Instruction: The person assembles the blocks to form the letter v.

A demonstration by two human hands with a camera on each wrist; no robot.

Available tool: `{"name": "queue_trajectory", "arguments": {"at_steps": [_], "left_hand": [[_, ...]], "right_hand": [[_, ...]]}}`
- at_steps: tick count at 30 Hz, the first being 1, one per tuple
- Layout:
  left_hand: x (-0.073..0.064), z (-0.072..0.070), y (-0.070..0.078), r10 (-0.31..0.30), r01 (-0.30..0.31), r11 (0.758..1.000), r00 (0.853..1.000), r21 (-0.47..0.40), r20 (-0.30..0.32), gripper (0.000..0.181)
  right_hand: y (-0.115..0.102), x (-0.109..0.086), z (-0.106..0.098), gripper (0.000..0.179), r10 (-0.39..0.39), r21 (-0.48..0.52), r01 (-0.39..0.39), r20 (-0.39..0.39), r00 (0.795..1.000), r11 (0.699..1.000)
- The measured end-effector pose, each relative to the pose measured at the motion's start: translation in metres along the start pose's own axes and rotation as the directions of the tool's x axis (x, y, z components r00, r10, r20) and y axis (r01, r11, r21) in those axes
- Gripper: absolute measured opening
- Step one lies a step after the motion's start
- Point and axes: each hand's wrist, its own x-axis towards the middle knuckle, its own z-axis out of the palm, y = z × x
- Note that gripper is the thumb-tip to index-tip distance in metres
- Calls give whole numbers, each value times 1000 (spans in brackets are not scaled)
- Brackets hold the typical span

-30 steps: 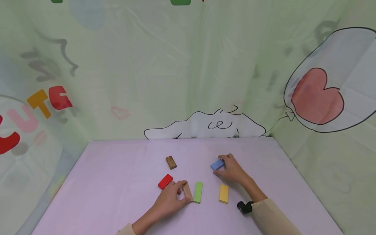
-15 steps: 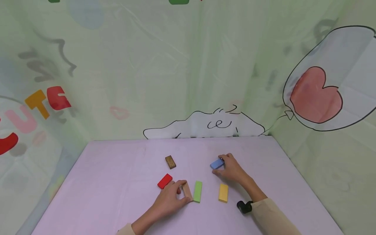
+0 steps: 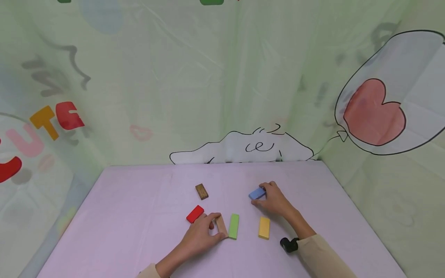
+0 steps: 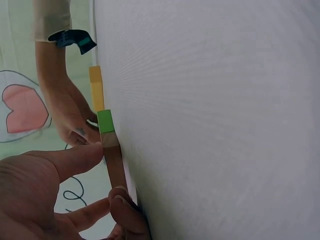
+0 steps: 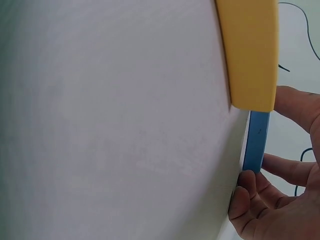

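My left hand pinches a plain wooden block by its two ends, thumb at the near end and fingers at the far end. Right beside that block lies a light green block. Farther right and back, my right hand grips a blue block between thumb and fingers. In the right wrist view the blue block shows low at the table surface, its upper part hidden behind the yellow block. A red block lies just past the left hand's knuckles.
A dark brown wooden block lies at the back, left of centre. The yellow block rests between the right forearm and the green block. A black wrist camera juts from the right sleeve. A printed curtain stands behind the pale purple table.
Both hands keep their grips and the blocks stay where they were on the table. Only a slight shift of the head view shows between the oldest frame and now.
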Motion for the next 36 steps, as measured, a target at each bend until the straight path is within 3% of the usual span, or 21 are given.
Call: {"name": "queue_trajectory", "arguments": {"at_steps": [36], "left_hand": [[-1,-2,3,-16,16,1000,1000,-11,8,62]], "right_hand": [[-8,-4,-6,72,84,19,-85,6,996,996]]}}
